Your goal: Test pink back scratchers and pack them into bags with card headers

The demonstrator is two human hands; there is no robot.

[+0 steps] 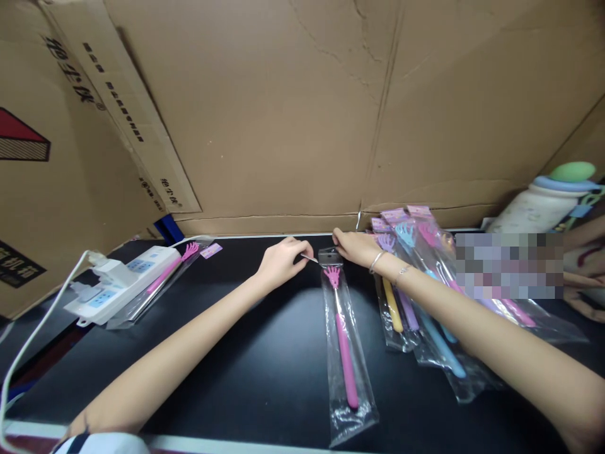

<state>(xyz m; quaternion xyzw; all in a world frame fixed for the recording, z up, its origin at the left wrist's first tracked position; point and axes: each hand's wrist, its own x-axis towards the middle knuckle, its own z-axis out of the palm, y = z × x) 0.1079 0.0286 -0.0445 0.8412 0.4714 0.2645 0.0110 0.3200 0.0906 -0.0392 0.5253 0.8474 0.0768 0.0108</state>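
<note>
A pink back scratcher with a hand-shaped head lies in a clear plastic bag, its head pointing away from me. My left hand is at the upper left of the bag, thumb and fingers pinched on a small thin flat piece seen edge-on. Just beyond the bag's top right corner is my right hand, fingers curled together; whatever they hold is hidden. My right forearm passes over several bagged back scratchers in yellow, purple, blue and pink, hiding parts of them.
Another bagged pink back scratcher leans by a white power strip with plugs and a cable at left. Cardboard walls the back of the black table. At right stand a pale bottle and another person's hand.
</note>
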